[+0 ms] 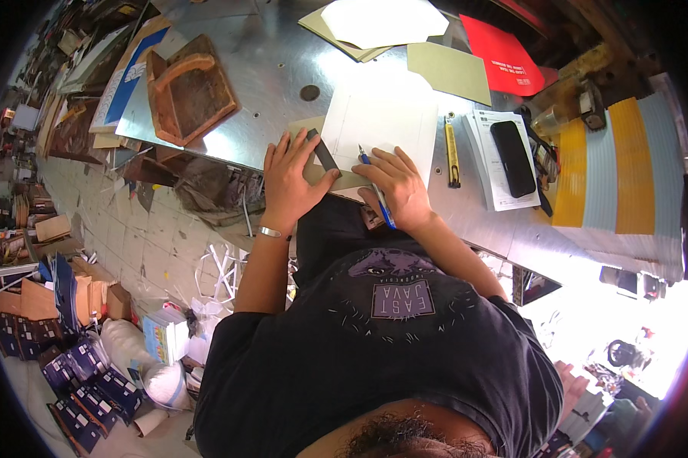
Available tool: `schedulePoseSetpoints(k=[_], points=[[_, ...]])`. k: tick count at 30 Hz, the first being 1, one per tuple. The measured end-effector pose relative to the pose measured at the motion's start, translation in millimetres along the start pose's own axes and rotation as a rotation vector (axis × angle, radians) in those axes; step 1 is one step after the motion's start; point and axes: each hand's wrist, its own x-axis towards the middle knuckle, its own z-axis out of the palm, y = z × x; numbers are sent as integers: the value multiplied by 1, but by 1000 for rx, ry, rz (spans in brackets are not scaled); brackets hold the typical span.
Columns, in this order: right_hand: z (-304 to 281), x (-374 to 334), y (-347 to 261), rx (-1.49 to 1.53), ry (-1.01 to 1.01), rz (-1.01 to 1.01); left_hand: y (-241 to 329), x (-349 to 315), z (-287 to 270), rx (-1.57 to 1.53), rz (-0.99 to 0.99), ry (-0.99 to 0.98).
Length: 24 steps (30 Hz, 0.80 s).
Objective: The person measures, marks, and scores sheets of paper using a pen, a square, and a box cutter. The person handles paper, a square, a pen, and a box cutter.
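Observation:
A white sheet [389, 114] marked with thin lines lies on the metal table, over a greenish-grey board [307, 124]. My left hand [292, 177] rests at the sheet's left edge, its fingers spread around a short dark bar [323, 151] lying flat. Thumb and fingers touch the bar on either side. My right hand [399, 187] grips a blue pen [379, 194], its tip over the sheet to the right of the bar. The pen slants, with its blue end toward me.
A yellow cutter knife [452, 153] lies right of the sheet. Beyond it a black phone [513, 159] rests on stacked printed papers [483, 172]. Tall yellow and blue stacks [635, 168] stand far right. A brown wooden block with a handle [191, 93] sits left; a red bag [500, 57] lies at the back.

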Motion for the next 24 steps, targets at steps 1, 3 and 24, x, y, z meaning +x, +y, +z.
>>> schedulePoseSetpoints(k=[1,3,24], points=[[0,1,0,2,2,-1,1,0,-1,2,-2,4],[1,2,-1,4,2,-1,3,1,-3,10,6,7],[-2,3,-2,44,6,-13,3,-2,-4,-59,-48,-25]])
